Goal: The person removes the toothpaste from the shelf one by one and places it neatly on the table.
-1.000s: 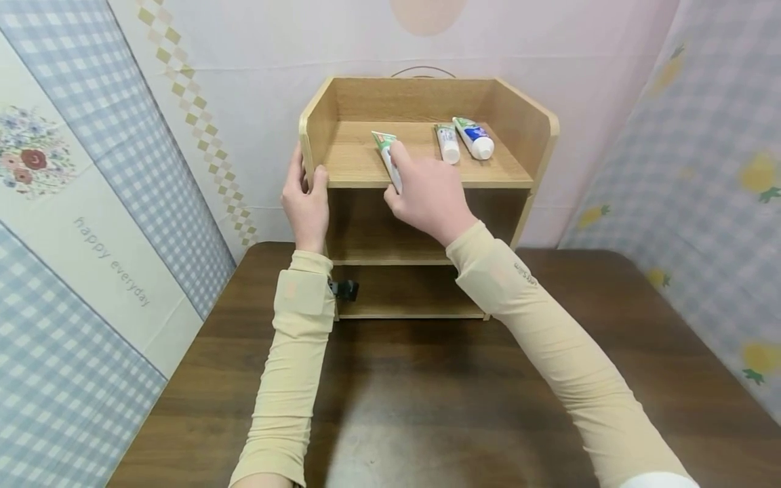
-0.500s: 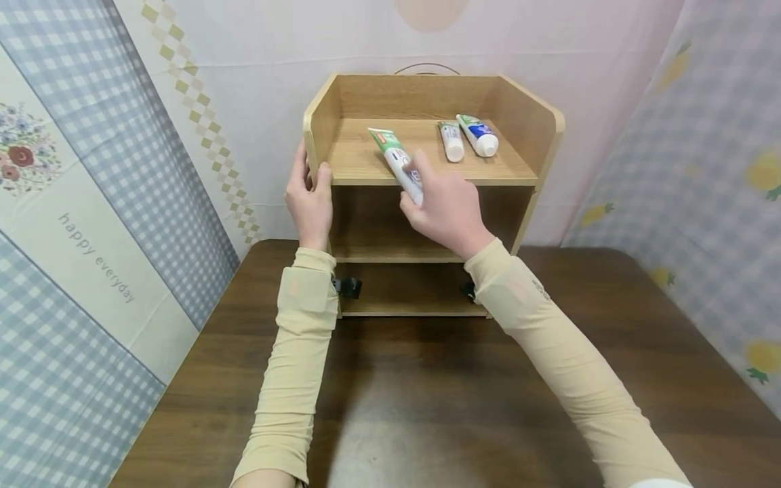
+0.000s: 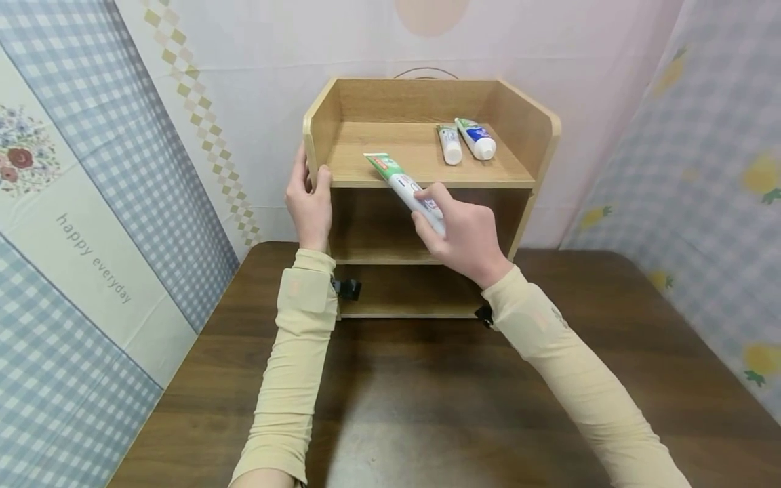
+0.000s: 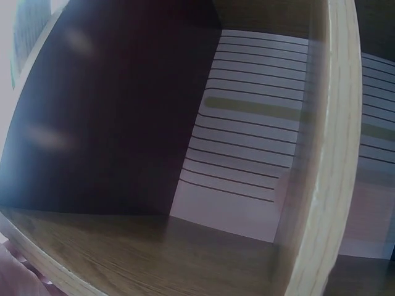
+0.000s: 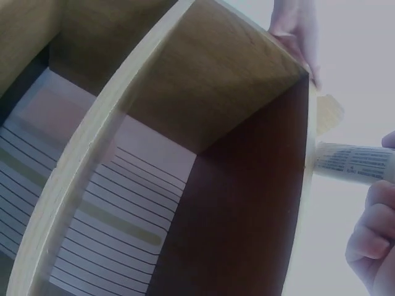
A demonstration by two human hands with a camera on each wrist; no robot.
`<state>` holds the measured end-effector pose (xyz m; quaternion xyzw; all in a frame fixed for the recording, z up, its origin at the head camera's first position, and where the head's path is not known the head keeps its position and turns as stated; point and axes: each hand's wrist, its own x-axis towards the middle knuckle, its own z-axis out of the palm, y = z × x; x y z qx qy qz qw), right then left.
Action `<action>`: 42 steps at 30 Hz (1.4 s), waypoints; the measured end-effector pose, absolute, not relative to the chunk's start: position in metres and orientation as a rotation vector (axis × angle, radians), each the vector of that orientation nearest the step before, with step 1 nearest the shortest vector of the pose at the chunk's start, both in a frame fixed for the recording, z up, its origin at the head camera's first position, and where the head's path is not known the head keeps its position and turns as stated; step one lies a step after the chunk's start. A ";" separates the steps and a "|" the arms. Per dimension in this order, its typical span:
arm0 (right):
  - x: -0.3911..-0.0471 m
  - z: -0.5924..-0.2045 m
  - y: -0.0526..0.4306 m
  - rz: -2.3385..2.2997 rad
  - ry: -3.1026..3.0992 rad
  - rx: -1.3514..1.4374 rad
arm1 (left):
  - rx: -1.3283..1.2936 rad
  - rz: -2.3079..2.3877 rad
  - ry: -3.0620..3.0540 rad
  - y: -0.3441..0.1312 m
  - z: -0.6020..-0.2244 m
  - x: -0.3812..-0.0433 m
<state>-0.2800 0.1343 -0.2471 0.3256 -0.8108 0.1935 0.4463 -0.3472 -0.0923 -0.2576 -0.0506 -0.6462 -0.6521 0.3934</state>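
Observation:
In the head view my right hand (image 3: 470,234) pinches a green-and-white toothpaste tube (image 3: 403,188) between thumb and fingers. The tube slants, its flat green end over the top board's front edge and its other end hidden in the hand. Small print shows on the toothpaste tube (image 5: 352,161) in the right wrist view. My left hand (image 3: 310,210) grips the left side panel of a light wooden shelf unit (image 3: 360,146), thumb on the front edge. Two more tubes lie on the top board: a small white tube (image 3: 450,145) and a blue-and-white tube (image 3: 477,139).
Two lower compartments open toward me below the top board, parted by a middle shelf board (image 3: 390,261). The unit stands on a dark brown table (image 3: 390,393). Patterned cloth (image 3: 689,190) hangs behind and at both sides.
My right hand has drawn the toothpaste tube off the top board, toward me and to the right. The left hand keeps its grip on the side panel.

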 end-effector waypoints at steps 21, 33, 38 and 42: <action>-0.246 -0.292 0.156 0.521 -1.910 0.924 | -0.114 -1.696 -1.623 -0.091 -0.252 -0.346; -0.244 -0.312 0.167 0.522 -2.000 0.902 | -0.136 -1.690 -1.588 -0.096 -0.256 -0.351; -0.244 -0.316 0.171 0.555 -2.003 0.903 | -0.137 -1.677 -1.597 -0.095 -0.255 -0.351; -0.244 -0.319 0.174 0.560 -2.025 0.902 | -0.133 -1.677 -1.587 -0.096 -0.255 -0.351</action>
